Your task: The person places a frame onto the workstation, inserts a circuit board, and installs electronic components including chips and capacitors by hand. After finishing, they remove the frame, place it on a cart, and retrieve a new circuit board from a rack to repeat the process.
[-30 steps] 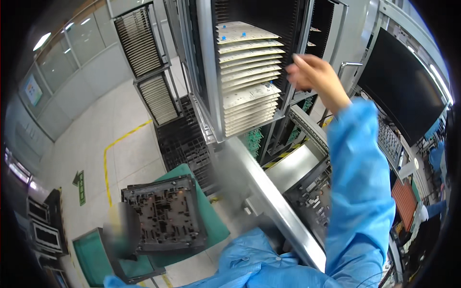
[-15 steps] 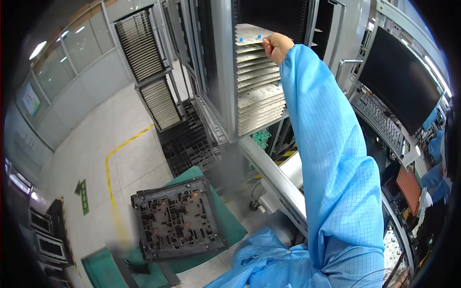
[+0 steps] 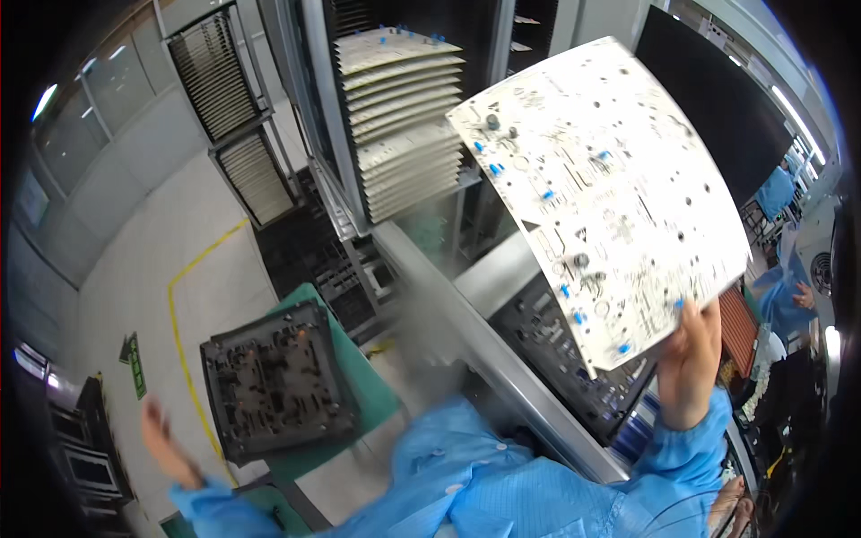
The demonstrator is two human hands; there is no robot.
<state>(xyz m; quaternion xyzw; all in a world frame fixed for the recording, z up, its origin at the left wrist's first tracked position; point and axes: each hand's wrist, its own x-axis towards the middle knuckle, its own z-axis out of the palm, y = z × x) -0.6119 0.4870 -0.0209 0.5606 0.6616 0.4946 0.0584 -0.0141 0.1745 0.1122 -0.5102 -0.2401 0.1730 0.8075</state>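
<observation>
My right hand grips a large white circuit board by its lower right corner. The board is tilted up and dotted with small blue and dark parts. Part of a black fixture tray on the machine rail shows beneath it; the board hides the rest. Off to the left, my left hand is raised, somewhat blurred, with fingers stretched out and nothing in them. It is nearest to another black fixture tray with cut-outs, which lies on a green surface.
A rack with a stack of white boards stands ahead. Farther left are tall slotted racks. A metal rail runs past my body. A dark monitor stands right; another person in blue is beyond.
My right hand has come back from the rack, now holding a white circuit board on the right. My left hand has come into view at the lower left. The view has shifted right.
</observation>
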